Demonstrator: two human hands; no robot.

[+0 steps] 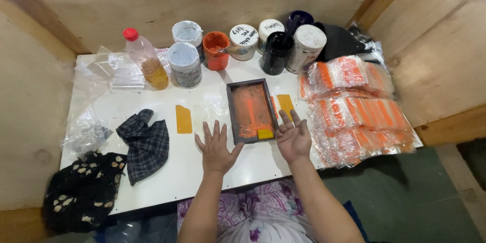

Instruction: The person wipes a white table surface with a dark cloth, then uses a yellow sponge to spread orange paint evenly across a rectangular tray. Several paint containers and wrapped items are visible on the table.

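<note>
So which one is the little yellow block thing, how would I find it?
Look at the white table, then the dark rectangular frame smeared with orange between the two hands. The small yellow block lies at the frame's near edge by the right hand. It is thick, unlike the flat yellow strips beside the frame.

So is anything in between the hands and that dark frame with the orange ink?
Nothing visible is. The left hand and right hand lie on either side of the framed screen, with only bare white table between.
</note>
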